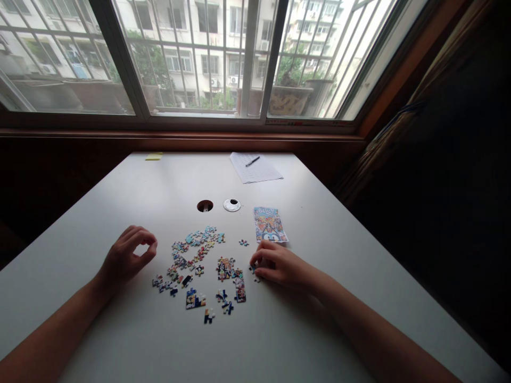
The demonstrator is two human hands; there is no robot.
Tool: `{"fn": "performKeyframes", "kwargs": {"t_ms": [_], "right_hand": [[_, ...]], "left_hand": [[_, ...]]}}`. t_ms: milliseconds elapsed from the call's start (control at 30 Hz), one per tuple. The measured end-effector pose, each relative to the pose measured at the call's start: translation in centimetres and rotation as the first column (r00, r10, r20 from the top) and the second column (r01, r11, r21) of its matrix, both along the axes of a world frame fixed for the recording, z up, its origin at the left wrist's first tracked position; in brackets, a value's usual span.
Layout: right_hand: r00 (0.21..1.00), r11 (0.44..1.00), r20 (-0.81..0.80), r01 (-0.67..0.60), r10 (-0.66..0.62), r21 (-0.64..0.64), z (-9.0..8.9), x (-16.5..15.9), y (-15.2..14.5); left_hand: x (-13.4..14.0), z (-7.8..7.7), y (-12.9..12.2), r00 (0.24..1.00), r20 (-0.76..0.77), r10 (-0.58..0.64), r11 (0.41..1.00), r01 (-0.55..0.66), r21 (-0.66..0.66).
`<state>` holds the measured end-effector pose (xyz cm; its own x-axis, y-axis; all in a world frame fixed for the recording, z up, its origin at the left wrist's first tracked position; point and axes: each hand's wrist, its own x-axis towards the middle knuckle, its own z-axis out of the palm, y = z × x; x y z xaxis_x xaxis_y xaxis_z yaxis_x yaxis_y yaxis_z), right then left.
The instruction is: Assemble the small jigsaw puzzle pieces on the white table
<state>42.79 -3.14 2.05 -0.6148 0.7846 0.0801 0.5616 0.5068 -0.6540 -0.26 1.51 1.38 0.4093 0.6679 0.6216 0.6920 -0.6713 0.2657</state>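
Observation:
My left hand [130, 252] is at the left of the loose jigsaw pieces [181, 260], its thumb and forefinger curled into a ring with nothing visible between them. On the right, my right hand [277, 263] has thumb and fingers closed on a small puzzle piece [252, 269], mostly hidden by the fingertips. Another bit of a piece shows just below that thumb. Joined pieces form a colourful cluster [226, 268] with a strip [240, 287] at its lower right. Nearer me lie a dark blue joined section [194, 299] and several smaller pieces [208, 315].
A picture card [269, 223] lies just beyond my right hand. One single piece [244, 242] sits apart. Further back are a round cable hole [205, 206], its metal cover [232, 205], paper sheets [259, 171] with a pen [252, 161], and yellow sticky notes [154, 156] on the white table [159, 351].

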Motion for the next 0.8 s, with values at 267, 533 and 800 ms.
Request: {"fn": "performKeyframes", "kwargs": {"t_ms": [267,533,800], "right_hand": [[1.000,1.000,0.015,0.000,0.000,-0.006,-0.28,0.00,0.13],[0.999,0.999,0.036,-0.029,0.030,-0.039,0.36,0.09,0.01],[0.997,0.997,0.054,-0.049,0.052,-0.064,0.51,0.27,0.03]], "left_hand": [[0.00,0.04,0.05,1.000,-0.013,-0.023,0.999,0.023,0.022],[-0.19,-0.14,0.11,0.999,-0.020,-0.031,0.999,0.031,0.021],[0.10,0.17,-0.03,0.999,-0.031,-0.033,0.999,0.034,0.028]]}}
